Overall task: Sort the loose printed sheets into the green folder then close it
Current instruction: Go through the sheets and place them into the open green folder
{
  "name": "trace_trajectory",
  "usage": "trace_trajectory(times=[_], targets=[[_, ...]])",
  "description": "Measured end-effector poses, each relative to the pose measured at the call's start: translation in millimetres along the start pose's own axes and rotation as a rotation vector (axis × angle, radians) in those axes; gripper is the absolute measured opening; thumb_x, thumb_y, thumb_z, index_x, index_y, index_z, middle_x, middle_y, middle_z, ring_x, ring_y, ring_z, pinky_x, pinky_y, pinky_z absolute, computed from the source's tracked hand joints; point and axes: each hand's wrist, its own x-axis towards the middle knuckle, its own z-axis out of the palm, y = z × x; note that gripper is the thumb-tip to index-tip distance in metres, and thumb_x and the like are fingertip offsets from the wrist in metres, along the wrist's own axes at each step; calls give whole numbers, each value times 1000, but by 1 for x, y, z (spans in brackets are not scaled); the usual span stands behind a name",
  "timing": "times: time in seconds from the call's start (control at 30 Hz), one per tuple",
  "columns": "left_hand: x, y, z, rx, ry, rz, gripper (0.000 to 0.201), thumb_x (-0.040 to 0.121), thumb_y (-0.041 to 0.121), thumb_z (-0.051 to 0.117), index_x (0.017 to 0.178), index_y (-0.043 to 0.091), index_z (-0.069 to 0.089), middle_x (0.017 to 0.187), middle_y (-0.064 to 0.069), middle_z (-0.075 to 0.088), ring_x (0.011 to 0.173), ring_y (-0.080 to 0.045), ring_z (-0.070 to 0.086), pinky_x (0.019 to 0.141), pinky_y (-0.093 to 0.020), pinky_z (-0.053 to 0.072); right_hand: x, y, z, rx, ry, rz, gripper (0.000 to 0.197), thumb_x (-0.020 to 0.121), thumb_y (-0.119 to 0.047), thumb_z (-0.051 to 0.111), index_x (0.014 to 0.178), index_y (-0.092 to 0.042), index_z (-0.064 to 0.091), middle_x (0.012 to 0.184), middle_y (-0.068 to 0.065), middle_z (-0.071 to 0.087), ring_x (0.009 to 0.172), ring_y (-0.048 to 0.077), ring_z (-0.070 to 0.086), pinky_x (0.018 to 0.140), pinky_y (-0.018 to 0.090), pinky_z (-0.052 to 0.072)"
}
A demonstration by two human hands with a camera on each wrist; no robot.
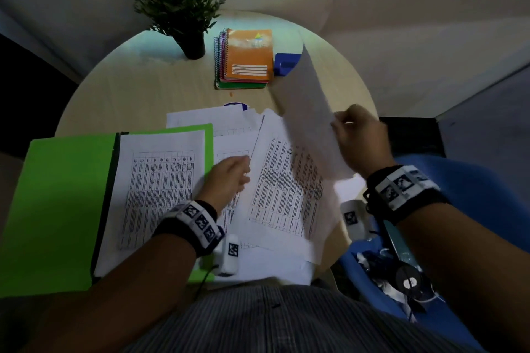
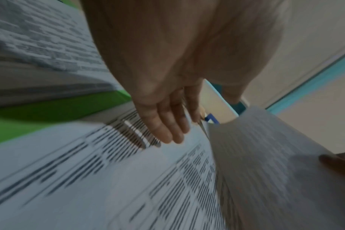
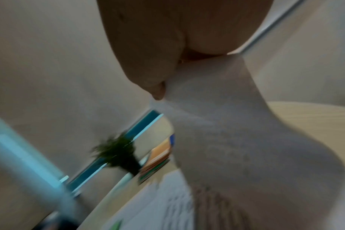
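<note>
- One green folder (image 1: pixel 66 209) is lying open on the round table (image 1: pixel 149 86), one printed sheet (image 1: pixel 160 189) resting inside it.
- Loose sheets (image 1: pixel 286 189) are overlapping just right of it; count unclear.
- Right hand (image 1: pixel 361 140) is pinching one lifted sheet (image 1: pixel 309 112), its grip closed on the edge.
- Left hand (image 1: pixel 226 180), fingers straight, is resting on the loose sheets.
- One potted plant (image 1: pixel 177 6), a stack of spiral notebooks (image 1: pixel 246 60) and a blue object (image 1: pixel 285 63) are standing behind; the raised sheet is partly blocking the blue object.

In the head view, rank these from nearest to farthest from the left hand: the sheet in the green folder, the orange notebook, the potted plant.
From the left hand:
1. Sheet in the green folder, just to its left.
2. Orange notebook, farther back on the table, slightly right.
3. Potted plant, at the table's far edge, back left.
</note>
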Motion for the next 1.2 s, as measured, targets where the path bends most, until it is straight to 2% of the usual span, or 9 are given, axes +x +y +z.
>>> trace_trajectory(times=[0.17,0.27,0.33,0.53,0.63,0.87,0.93,1.07,1.2], targets=[[-2,33,-22,-349,-75,58,44,90,48,65,122,19,65,116,-7,74,101,-29,71,89,-45,55,-59,-66,52,-25,-480,-437,14,97,-34,59,104,-27,69,100,-2,79,81,24,74,75,41,58],[1,27,-39,-67,73,168,30,89,25,71,117,18,70,111,0,75,104,-21,70,93,-38,53,-78,-86,80,-62,-669,-528,23,98,-40,59,112,-27,71,100,1,78,87,27,72,75,38,57],[1,14,-55,153,196,137,26,93,19,66,118,17,71,104,3,72,100,-23,70,94,-40,53,-75,-82,86,-12,-738,-393,34,97,-53,59,116,-28,71,109,0,77,95,22,71,82,36,55],[0,-55,-93,266,222,-108,48,74,51,68,111,20,74,101,-1,74,94,-29,70,92,-53,56,-7,33,71,-14,-239,367,40,95,-39,64,127,-15,66,130,16,66,106,30,68,88,30,49],[-2,-67,-93,283,232,-140,38,68,55,65,89,25,72,93,0,74,91,-30,72,89,-53,57,4,78,62,-75,-259,623,56,88,-30,71,139,-11,57,134,21,63,112,36,66,95,35,53],[9,-58,-84,295,175,-144,64,64,64,62,107,19,73,89,-2,76,82,-28,72,82,-49,60,4,68,72,101,-289,704,62,77,-24,88,127,-6,56,115,14,64,102,37,66,86,50,60],[11,-51,-80,328,167,-132,55,68,60,62,102,18,74,81,-4,75,78,-30,71,80,-48,60,2,66,76,108,-270,671,47,77,-21,88,111,-4,60,102,14,67,91,34,68,77,45,60],[10,-36,-71,176,213,-104,31,86,39,68,107,18,73,90,1,73,90,-30,70,90,-52,56,-2,63,78,330,-218,682,16,88,-8,74,104,-8,70,103,15,73,92,33,70,86,45,59],[23,-34,-71,-143,328,-156,9,82,37,70,86,30,72,95,6,73,98,-30,68,97,-57,51,-6,71,71,492,-143,694,25,91,5,53,108,-4,68,102,24,73,89,42,69,82,59,58]])
